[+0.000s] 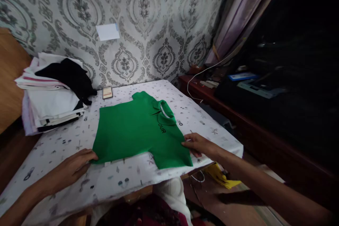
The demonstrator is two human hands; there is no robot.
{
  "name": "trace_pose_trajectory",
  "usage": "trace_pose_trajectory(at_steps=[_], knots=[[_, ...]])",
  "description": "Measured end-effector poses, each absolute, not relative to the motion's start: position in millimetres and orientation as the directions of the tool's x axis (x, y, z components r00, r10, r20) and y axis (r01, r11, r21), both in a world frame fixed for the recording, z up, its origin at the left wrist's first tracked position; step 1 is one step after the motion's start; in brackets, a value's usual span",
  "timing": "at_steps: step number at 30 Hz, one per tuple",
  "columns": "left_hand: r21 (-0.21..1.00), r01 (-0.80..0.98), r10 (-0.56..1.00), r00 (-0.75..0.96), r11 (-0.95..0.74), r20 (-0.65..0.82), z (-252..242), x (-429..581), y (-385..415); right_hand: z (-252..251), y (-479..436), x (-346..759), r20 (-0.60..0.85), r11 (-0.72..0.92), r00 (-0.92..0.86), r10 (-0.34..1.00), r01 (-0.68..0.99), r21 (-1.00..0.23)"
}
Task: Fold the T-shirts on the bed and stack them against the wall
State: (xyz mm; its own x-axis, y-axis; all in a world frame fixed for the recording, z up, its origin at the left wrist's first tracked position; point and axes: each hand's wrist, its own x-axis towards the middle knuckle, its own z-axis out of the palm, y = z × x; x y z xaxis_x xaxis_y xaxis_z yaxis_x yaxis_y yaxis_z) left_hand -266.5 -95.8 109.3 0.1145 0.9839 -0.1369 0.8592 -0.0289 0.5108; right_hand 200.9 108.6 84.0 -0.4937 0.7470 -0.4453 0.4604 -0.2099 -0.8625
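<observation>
A green polo shirt point(127, 130) lies spread flat on the patterned white cloth of the table point(212, 130), its collar toward the right and dark lettering on the chest. At the near left corner of its hem, my left hand point(79, 162) pinches the fabric between thumb and fingers. My right hand point(196, 144) grips the shirt's edge by the near sleeve and shoulder, with its fingertips closed on the cloth. Both hands rest low over the tabletop.
A tall pile of folded clothes point(53, 99) with a black garment on top stands at the left. A small card-like item point(107, 93) lies near the wall. To the right is a dark red desk point(212, 93) with a white cable point(188, 86). Yellow cloth point(222, 176) lies below the table.
</observation>
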Motion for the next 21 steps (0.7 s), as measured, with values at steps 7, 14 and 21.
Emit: trace_pose_trajectory(at_steps=[7,14,21], knots=[[0.467,0.884,0.988,0.093,-0.026,-0.123,133,-249,-30,105,168,171,0.076,0.417,-0.436,0.897,0.776,-0.474],[0.280,0.959,0.998,0.038,-0.049,0.045,84,-215,62,50,200,119,0.217,0.697,-0.662,0.718,0.679,-0.232],[0.122,0.977,0.984,-0.177,0.177,-0.012,56,-291,82,38,224,148,0.202,0.643,-0.612,0.765,0.744,-0.183]])
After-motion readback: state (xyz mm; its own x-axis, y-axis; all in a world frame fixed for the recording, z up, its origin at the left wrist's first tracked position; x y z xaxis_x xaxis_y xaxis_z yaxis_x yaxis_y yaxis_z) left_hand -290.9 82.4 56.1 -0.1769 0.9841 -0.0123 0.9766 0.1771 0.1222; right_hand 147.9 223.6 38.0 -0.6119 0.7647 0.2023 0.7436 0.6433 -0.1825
